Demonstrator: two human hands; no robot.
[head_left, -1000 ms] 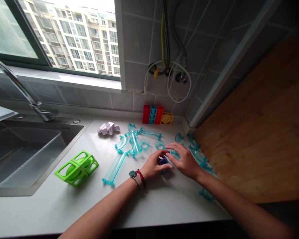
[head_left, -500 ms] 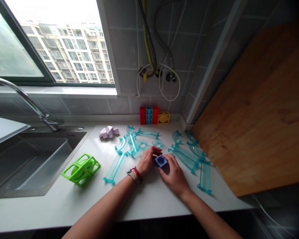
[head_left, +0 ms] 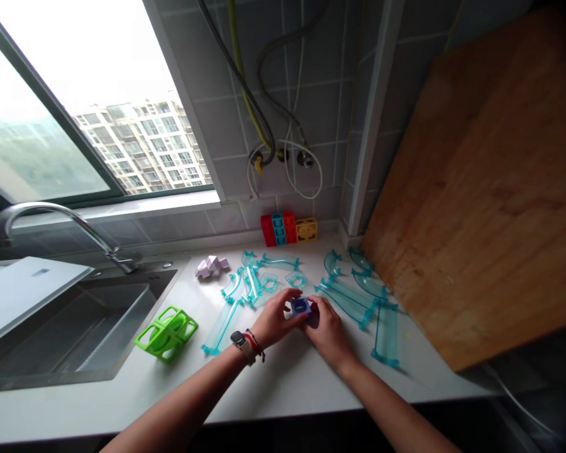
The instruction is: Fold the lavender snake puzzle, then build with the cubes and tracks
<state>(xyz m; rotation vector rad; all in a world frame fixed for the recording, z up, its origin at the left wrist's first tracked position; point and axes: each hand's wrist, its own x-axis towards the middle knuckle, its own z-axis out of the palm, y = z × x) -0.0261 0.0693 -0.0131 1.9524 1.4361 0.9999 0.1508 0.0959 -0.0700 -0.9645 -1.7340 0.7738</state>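
Note:
A small blue-purple cube block [head_left: 300,306] with a round hole in its upper face is held between my two hands, just above the counter. My left hand [head_left: 277,319], with a watch and red bracelet at the wrist, closes on its left side with thumb and fingers. From the right, my right hand [head_left: 327,327] grips the same block. Beyond the hands lie clear teal square frames [head_left: 295,280]. Clear teal track pieces lie on both sides, such as a long chute [head_left: 351,301] on the right and a straight piece [head_left: 222,324] on the left.
Green frame blocks [head_left: 167,333] stand beside the sink [head_left: 117,371] on the left. Pale lilac blocks [head_left: 212,267] sit further back. Red, teal and yellow blocks [head_left: 279,229] stand against the wall. A wooden board [head_left: 481,207] leans at the right edge of the counter.
My left hand's thumb and fingers have come round the block's left side; before, that hand lay beside it. My right hand still holds the block. The camera view has shifted and tilted.

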